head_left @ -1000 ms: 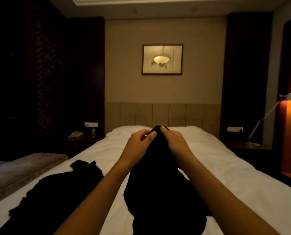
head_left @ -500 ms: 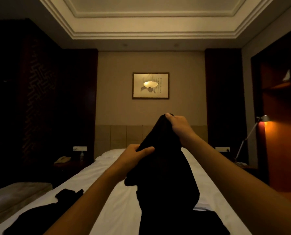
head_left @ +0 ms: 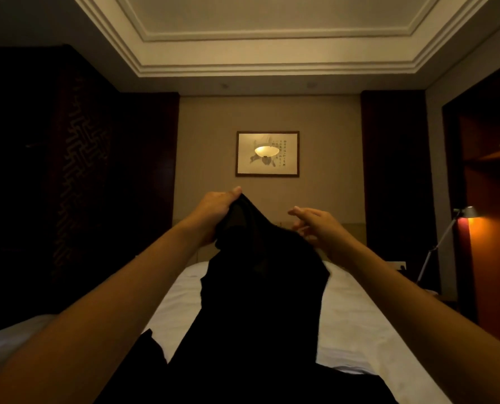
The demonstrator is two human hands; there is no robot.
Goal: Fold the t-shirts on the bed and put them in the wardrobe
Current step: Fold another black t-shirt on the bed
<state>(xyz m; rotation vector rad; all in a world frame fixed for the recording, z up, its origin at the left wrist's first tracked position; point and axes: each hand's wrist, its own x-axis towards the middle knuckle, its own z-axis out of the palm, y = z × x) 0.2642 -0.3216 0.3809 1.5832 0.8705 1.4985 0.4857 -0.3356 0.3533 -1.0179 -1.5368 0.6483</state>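
Note:
A black t-shirt (head_left: pixel 260 290) hangs in the air in front of me, over the white bed (head_left: pixel 353 316). My left hand (head_left: pixel 213 211) grips its top edge, thumb on top and fingers curled under the cloth. My right hand (head_left: pixel 316 225) is just right of the shirt's upper edge, fingers stretched out and spread, holding nothing; I cannot tell whether the fingertips touch the cloth. The shirt's lower part spreads across the bottom of the view and hides the near end of the bed.
An open wooden cabinet with a shelf (head_left: pixel 493 158) stands at the right, lit by a desk lamp (head_left: pixel 467 212). A framed picture (head_left: pixel 267 154) hangs above the headboard. Dark panelled walls flank the bed, and a bench edge (head_left: pixel 7 330) shows at lower left.
The shirt has been lifted higher and my view has tilted up. My left hand moved up to the shirt's top edge; my right hand let go and opened.

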